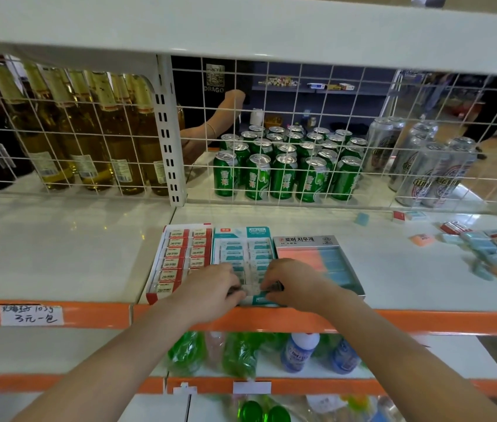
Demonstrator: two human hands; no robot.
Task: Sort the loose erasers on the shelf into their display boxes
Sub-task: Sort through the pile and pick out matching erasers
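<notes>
- Two hands at the front of the teal display box — left hand and right hand both curled, pinching a pale eraser between fingertips over the box's near end.
- Best lowered flat into the open front slot, in line with the rows behind, then pressed level before letting go.
- Worth avoiding: nudging the red display box on the left or the grey display box on the right, both touching the teal one.
- Plenty left to sort — loose erasers heaped far right on the shelf, well apart from the boxes.
</notes>
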